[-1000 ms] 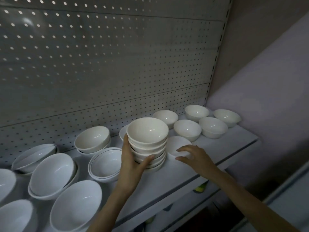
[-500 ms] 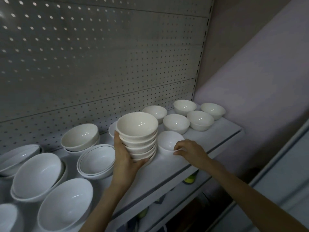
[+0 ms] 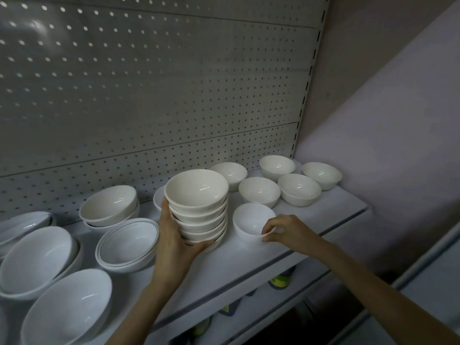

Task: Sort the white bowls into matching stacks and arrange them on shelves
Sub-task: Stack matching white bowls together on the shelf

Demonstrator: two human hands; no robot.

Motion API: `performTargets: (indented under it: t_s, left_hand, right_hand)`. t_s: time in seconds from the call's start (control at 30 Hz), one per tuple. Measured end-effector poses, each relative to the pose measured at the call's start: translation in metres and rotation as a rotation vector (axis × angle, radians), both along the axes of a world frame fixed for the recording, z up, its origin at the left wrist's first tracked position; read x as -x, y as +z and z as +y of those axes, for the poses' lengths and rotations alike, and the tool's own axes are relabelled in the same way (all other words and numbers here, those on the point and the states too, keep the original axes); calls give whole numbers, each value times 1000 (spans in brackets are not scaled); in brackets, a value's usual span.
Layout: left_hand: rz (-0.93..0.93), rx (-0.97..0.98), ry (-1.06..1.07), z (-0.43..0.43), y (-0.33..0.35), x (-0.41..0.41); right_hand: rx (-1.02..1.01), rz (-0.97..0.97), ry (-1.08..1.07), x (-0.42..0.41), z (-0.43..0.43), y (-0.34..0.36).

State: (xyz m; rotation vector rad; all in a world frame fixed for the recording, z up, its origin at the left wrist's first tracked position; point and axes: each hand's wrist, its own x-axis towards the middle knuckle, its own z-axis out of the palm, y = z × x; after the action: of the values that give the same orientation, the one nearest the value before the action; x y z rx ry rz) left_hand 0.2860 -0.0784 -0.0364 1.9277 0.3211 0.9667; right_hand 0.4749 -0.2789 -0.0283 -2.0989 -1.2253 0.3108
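A stack of several small white bowls [image 3: 199,205] stands on the white shelf [image 3: 311,220] near its middle. My left hand [image 3: 174,240] wraps around the stack's left side and base. Just right of the stack sits a single small white bowl [image 3: 250,220]; my right hand [image 3: 286,230] pinches its near right rim between thumb and fingers. Several more small white bowls [image 3: 298,189] stand singly toward the back right of the shelf.
Larger white bowls [image 3: 42,255] fill the shelf's left part, some in low stacks, one stack with a dark rim line [image 3: 128,242]. A perforated back panel [image 3: 149,95] rises behind. A plain wall [image 3: 385,133] closes the right side. A lower shelf [image 3: 273,307] shows below.
My right hand has gone from hovering flat beside the single small bowl to pinching its rim. My left hand keeps hold of the stack.
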Motion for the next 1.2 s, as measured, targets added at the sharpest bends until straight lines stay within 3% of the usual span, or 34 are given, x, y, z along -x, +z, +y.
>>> performTargets:
  t_s: [0.27, 0.57, 0.77, 0.93, 1.2]
  left_hand:
    - [32, -8, 16, -1, -1, -13]
    - [78, 17, 5, 0, 3, -20]
    - [107, 51, 1, 4, 3, -28]
    - [132, 64, -11, 6, 1, -31]
    - [178, 221, 63, -30, -13, -7]
  right_hand:
    - [70, 175, 22, -18, 0, 1]
    - [-179, 273, -127, -50, 9, 5]
    - [-66, 372, -180, -46, 18, -4]
    - [-49, 620, -219, -29, 21, -7]
    - [-132, 666, -318, -9, 10, -4]
